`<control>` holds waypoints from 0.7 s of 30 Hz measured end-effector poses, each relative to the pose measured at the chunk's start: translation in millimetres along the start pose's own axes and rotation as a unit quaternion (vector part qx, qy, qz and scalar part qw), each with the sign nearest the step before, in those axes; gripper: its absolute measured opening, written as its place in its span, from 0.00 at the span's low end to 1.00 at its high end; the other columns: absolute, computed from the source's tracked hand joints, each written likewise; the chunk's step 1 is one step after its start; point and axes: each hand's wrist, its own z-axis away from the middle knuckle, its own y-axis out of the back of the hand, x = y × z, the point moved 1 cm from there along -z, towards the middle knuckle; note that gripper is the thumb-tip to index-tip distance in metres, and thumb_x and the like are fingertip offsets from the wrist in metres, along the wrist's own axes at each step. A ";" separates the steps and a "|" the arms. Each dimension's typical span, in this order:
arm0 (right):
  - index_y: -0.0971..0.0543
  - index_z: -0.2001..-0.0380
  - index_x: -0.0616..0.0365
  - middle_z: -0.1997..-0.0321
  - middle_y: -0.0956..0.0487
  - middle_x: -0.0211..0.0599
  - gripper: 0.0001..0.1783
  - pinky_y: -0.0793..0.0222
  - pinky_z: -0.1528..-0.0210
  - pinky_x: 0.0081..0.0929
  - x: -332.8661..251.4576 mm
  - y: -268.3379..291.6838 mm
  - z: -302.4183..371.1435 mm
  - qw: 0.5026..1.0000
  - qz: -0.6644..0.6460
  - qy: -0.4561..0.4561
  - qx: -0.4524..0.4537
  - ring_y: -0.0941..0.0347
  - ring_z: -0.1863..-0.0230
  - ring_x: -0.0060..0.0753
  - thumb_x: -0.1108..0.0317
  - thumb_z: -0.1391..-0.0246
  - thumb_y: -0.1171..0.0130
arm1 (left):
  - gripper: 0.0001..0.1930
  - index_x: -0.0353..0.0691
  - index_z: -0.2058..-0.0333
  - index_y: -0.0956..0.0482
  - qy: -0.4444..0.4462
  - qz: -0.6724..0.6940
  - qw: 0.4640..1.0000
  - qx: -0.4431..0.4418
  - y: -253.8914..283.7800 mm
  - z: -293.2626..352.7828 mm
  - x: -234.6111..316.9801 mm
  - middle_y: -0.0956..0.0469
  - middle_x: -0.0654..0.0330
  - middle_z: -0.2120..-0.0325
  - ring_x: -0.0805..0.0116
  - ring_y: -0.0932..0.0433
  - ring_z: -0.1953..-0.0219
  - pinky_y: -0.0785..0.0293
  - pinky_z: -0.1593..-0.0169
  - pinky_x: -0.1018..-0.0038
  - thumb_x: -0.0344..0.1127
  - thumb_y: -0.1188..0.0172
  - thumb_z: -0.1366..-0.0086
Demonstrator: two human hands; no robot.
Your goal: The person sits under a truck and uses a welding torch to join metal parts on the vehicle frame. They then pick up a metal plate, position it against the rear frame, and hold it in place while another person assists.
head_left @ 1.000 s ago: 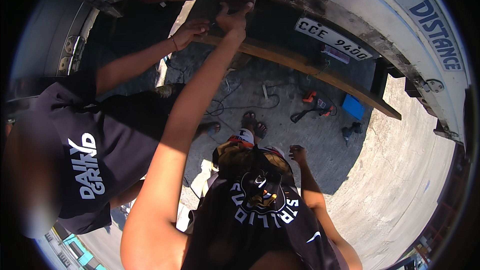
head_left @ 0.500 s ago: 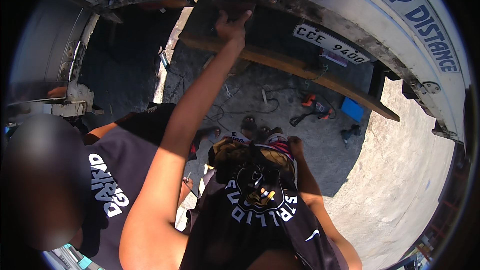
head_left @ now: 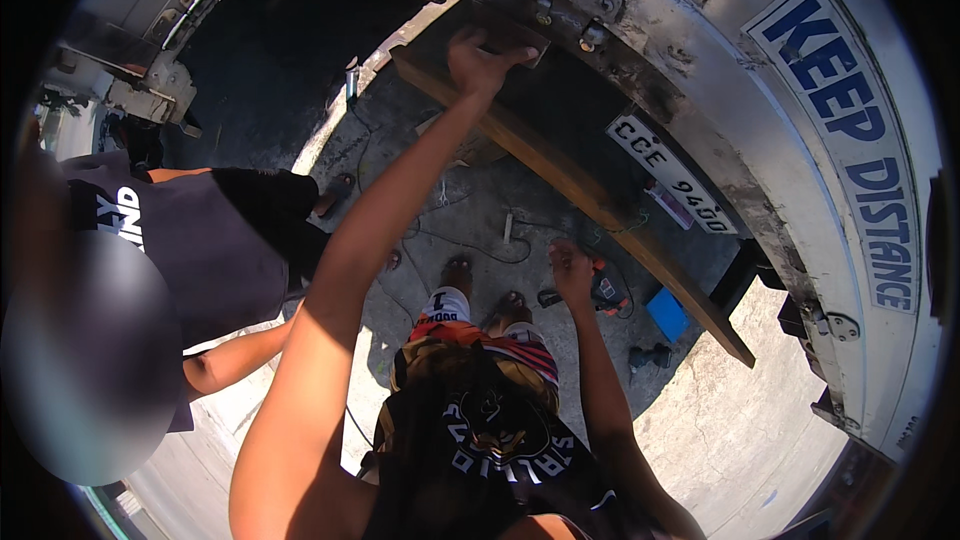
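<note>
The person's left hand (head_left: 480, 60) is raised overhead on an outstretched arm, its fingers (head_left: 515, 53) curled around the near edge of a small dark metal plate (head_left: 510, 35), which sits against the underside of the truck's rusty rear frame (head_left: 620, 60), just beside two bolts (head_left: 590, 35) on that frame. The plate lies at the upper middle of the view, right above the upper end of a long wooden plank (head_left: 590, 195) that runs on a slant under the truck body toward the lower right. The right hand (head_left: 570, 270) hangs low by the person's side with its fingers loosely bent and holding nothing; it shows in front of the concrete ground, close in the picture to an orange and black power tool (head_left: 605, 292) that lies down there. Near that tool lie a blue box (head_left: 667, 315) and thin cables (head_left: 470, 240) strewn over the ground (head_left: 700, 430). The person's sandalled feet (head_left: 485, 290) stand on the concrete below the patterned shorts. A white number plate (head_left: 673, 187) is fixed under the frame to the right of the plank, and the truck's pale rear panel (head_left: 760, 120) with blue lettering curves along the right rim. At the left stands a second person in a dark printed shirt (head_left: 190, 240), one bare forearm (head_left: 245, 355) bent at the waist, well apart from the raised hand.
</note>
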 end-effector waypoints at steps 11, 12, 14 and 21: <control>0.20 0.52 0.58 0.55 0.19 0.49 0.21 0.31 0.47 0.49 -5.4 -38.3 -191.7 0.914 0.237 0.287 0.163 0.23 0.51 0.55 0.53 0.39 0.39 | 0.44 0.20 0.52 0.22 0.004 0.027 1.000 -0.012 7.0 1.4 1.0 0.17 0.45 0.59 0.58 0.15 0.57 0.19 0.54 0.70 0.52 0.17 0.58; 0.21 0.50 0.59 0.54 0.19 0.50 0.22 0.32 0.46 0.50 2.0 -46.5 -197.1 0.911 0.237 0.294 0.167 0.23 0.50 0.54 0.53 0.39 0.38 | 0.47 0.17 0.51 0.24 0.022 0.042 0.999 -0.013 6.7 -1.8 3.1 0.17 0.43 0.60 0.57 0.15 0.57 0.18 0.53 0.69 0.52 0.16 0.60; 0.22 0.47 0.58 0.54 0.18 0.50 0.26 0.33 0.45 0.52 20.0 -62.5 -194.8 0.869 0.303 0.316 0.230 0.22 0.50 0.54 0.48 0.37 0.42 | 0.44 0.26 0.48 0.24 -0.016 0.061 0.992 -0.110 9.9 -4.9 6.5 0.21 0.39 0.52 0.50 0.20 0.51 0.22 0.51 0.51 0.55 0.19 0.54; 0.22 0.48 0.57 0.64 0.17 0.46 0.32 0.37 0.42 0.45 45.7 -80.4 -197.5 0.827 0.355 0.307 0.309 0.19 0.56 0.46 0.38 0.33 0.54 | 0.41 0.24 0.52 0.21 -0.073 0.075 0.993 0.059 2.5 14.2 8.6 0.19 0.47 0.52 0.53 0.20 0.49 0.25 0.50 0.54 0.50 0.16 0.57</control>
